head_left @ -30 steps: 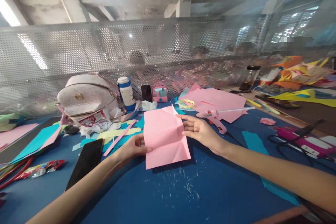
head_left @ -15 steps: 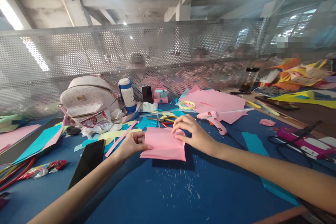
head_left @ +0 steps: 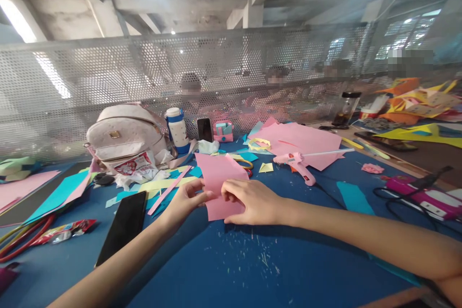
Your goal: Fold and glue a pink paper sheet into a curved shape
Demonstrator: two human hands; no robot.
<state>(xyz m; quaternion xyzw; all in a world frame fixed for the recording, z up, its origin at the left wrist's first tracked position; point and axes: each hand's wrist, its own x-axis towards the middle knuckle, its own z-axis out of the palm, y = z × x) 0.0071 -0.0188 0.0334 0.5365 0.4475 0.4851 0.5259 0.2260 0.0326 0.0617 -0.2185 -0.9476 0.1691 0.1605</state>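
A folded pink paper sheet [head_left: 218, 175] stands tilted up off the blue table top [head_left: 224, 269] in the middle of the head view. My left hand [head_left: 186, 200] pinches its left edge between thumb and fingers. My right hand [head_left: 250, 200] lies over the sheet's lower right part, fingers curled and pressing on the paper. A pink glue gun [head_left: 298, 162] rests on the table just beyond my right hand.
A black phone [head_left: 124, 225] lies left of my left arm. A white backpack [head_left: 124, 135], a bottle [head_left: 176, 128] and paper scraps crowd the back left. Pink sheets [head_left: 299, 138] lie at the back right, cables and pink tools [head_left: 422, 195] at right. A perforated metal screen [head_left: 108, 77] backs the table.
The pink sheet, first held open and upright, was folded down flat, then raised again as a narrower folded piece. My right hand moved left onto its lower part.
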